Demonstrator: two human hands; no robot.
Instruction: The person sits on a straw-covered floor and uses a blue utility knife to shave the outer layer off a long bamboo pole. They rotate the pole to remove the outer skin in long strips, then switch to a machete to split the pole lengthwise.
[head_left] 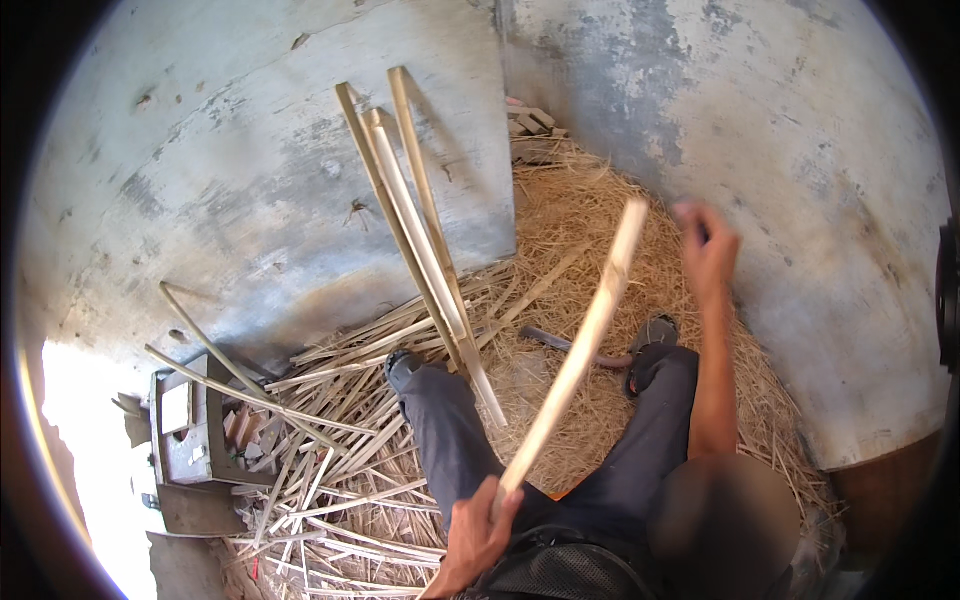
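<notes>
A long, pale wooden strip, which looks like split bamboo, slants up and away over my lap. Its near end is gripped by my left hand, fingers wrapped round it. My right hand is raised at the right, just beyond the strip's far end and apart from it. Its fingers are curled and slightly smeared; whatever they may hold cannot be made out. On the floor between my feet lies a curved tool with a dark blade-like end, partly behind the strip.
Several long strips lean against the pale, worn wall ahead. Many thin strips are heaped on the left. Straw-like shavings cover the floor. An open-sided box with rubble-like pieces stands at the left. Another wall rises on the right.
</notes>
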